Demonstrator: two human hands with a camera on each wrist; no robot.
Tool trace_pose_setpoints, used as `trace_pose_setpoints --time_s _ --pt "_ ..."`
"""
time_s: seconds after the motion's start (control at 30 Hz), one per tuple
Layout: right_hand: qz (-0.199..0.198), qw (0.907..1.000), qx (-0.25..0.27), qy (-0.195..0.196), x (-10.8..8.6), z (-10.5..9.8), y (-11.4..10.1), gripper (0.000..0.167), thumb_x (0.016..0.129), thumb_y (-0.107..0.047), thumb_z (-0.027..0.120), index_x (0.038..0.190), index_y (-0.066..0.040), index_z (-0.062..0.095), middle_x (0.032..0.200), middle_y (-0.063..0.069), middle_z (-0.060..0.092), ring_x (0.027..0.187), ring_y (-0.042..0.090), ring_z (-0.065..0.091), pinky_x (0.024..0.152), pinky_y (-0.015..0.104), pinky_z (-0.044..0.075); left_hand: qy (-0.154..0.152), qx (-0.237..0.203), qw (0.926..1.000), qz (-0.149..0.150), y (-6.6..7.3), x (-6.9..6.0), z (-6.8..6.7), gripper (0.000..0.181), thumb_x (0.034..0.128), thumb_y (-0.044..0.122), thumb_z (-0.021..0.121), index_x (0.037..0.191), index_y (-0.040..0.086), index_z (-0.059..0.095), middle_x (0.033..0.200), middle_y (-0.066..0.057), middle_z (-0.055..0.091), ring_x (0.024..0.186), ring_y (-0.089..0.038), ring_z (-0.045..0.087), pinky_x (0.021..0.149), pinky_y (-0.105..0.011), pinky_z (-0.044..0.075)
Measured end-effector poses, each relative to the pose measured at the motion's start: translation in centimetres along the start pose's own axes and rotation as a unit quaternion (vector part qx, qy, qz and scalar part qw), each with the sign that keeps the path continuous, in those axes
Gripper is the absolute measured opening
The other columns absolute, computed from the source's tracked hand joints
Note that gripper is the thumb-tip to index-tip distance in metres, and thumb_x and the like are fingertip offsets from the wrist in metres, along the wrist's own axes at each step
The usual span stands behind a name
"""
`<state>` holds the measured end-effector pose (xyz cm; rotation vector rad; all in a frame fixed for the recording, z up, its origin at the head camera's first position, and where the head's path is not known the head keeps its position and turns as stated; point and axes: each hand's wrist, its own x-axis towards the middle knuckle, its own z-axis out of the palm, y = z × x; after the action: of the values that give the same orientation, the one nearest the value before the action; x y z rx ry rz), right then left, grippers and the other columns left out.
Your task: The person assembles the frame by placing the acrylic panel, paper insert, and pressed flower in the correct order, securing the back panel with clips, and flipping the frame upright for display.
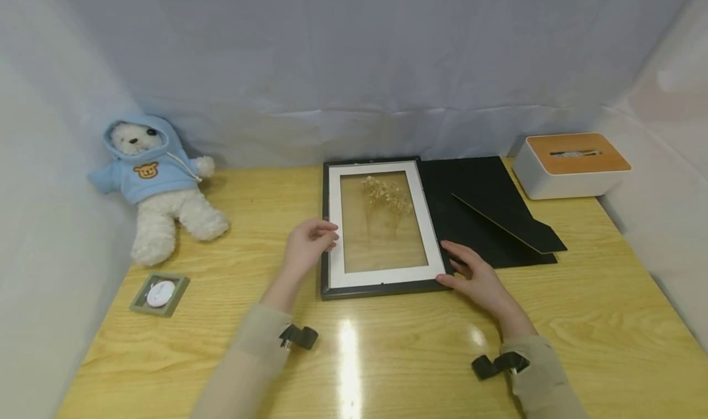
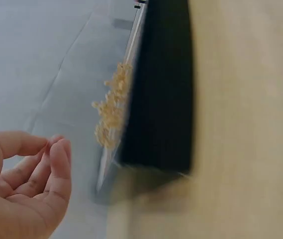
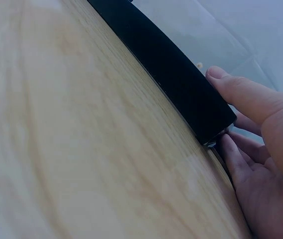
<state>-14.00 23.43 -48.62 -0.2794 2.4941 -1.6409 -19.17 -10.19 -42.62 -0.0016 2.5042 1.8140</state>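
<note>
A black picture frame (image 1: 359, 293) with a white mat lies on the wooden table. Dried flowers (image 1: 387, 198) rest inside its see-through middle; they also show past the frame's edge in the left wrist view. My left hand (image 1: 306, 244) is over the frame's left side. In the left wrist view its thumb and fingertips meet, apart from the frame, with nothing visible between them. My right hand (image 1: 478, 281) grips the frame's lower right corner. The right wrist view shows the thumb (image 3: 218, 73) at the top edge and other fingertips low against the corner.
Right of the frame lies a black backing board (image 1: 475, 185) with its stand leg (image 1: 525, 228) raised. A tissue box (image 1: 575, 167) is behind it. At left are a plush bear (image 1: 160, 185) in a blue hoodie and a small green-framed item (image 1: 160, 295).
</note>
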Motion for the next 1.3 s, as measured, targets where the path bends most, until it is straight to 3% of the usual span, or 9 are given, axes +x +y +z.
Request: trace_pose_setpoints --time_s 0.1,0.2,0.43,0.7,0.8,0.97,1.3 --pt "0.001 1.0 -0.001 0.002 0.0 0.0 0.1 0.073 0.082 -0.025 0.076 0.146 -0.015 0.041 0.149 0.01 0.032 0.136 0.026 0.031 0.104 0.028 0.037 0.034 -0.015 0.9993 -0.001 -1.4 -0.9 -0.6 0.017 0.0874 -0.001 0.062 0.103 -0.006 0.066 0.093 -0.018 0.067 0.08 -0.02 0.064 0.074 -0.029 0.054" --pt "0.001 1.0 0.0 0.004 0.0 0.0 0.1 0.073 0.082 -0.025 0.076 0.145 -0.014 0.041 0.149 0.01 0.033 0.136 0.026 0.031 0.104 0.028 0.037 0.042 -0.012 0.999 0.012 -2.6 -1.5 -1.0 0.021 0.0886 0.003 0.064 0.109 -0.004 0.064 0.1 -0.017 0.065 0.091 -0.023 0.061 0.084 -0.032 0.051" --pt "-0.001 1.0 -0.003 0.005 0.1 0.1 0.3 0.072 0.082 -0.027 0.076 0.144 -0.014 0.042 0.148 0.01 0.034 0.135 0.026 0.033 0.103 0.028 0.037 -0.004 -0.045 0.999 0.001 -4.2 -2.5 -1.3 0.044 0.0891 0.007 0.064 0.13 -0.001 0.051 0.128 -0.019 0.054 0.117 -0.033 0.051 0.1 -0.046 0.041" --pt "0.003 1.0 -0.002 0.006 -0.1 0.0 0.2 0.073 0.082 -0.027 0.077 0.144 -0.014 0.042 0.148 0.01 0.034 0.135 0.026 0.033 0.104 0.03 0.037 -0.074 -0.068 0.9947 0.021 -5.9 -3.4 -0.2 0.075 0.0883 0.011 0.069 0.149 0.001 0.025 0.152 -0.019 0.025 0.14 -0.033 0.024 0.113 -0.04 0.022" --pt "0.008 0.9999 -0.006 0.006 -0.1 0.0 0.1 0.073 0.082 -0.028 0.077 0.145 -0.014 0.042 0.148 0.01 0.033 0.136 0.027 0.032 0.104 0.032 0.037 -0.086 -0.045 0.9948 0.032 -6.0 -3.7 0.2 0.087 0.0861 0.017 0.072 0.152 0.004 0.016 0.156 -0.015 0.015 0.142 -0.03 0.016 0.114 -0.039 0.017" --pt "0.006 0.9999 -0.009 0.005 0.0 0.0 0.1 0.073 0.082 -0.028 0.077 0.145 -0.015 0.042 0.148 0.01 0.033 0.136 0.027 0.033 0.104 0.032 0.037 -0.089 0.025 0.9943 0.052 -6.1 -4.2 0.2 0.103 0.079 0.025 0.08 0.153 0.006 0.011 0.158 -0.015 0.008 0.142 -0.033 0.014 0.113 -0.042 0.019" --pt "0.002 0.9999 -0.014 0.007 0.0 0.1 -0.1 0.073 0.082 -0.026 0.077 0.144 -0.012 0.042 0.148 0.011 0.034 0.135 0.027 0.034 0.103 0.03 0.037 -0.114 0.093 0.9861 0.077 -6.7 -4.2 -0.5 0.126 0.0628 0.044 0.088 0.154 0.013 0.007 0.159 -0.009 0.004 0.144 -0.027 0.006 0.114 -0.048 0.012"
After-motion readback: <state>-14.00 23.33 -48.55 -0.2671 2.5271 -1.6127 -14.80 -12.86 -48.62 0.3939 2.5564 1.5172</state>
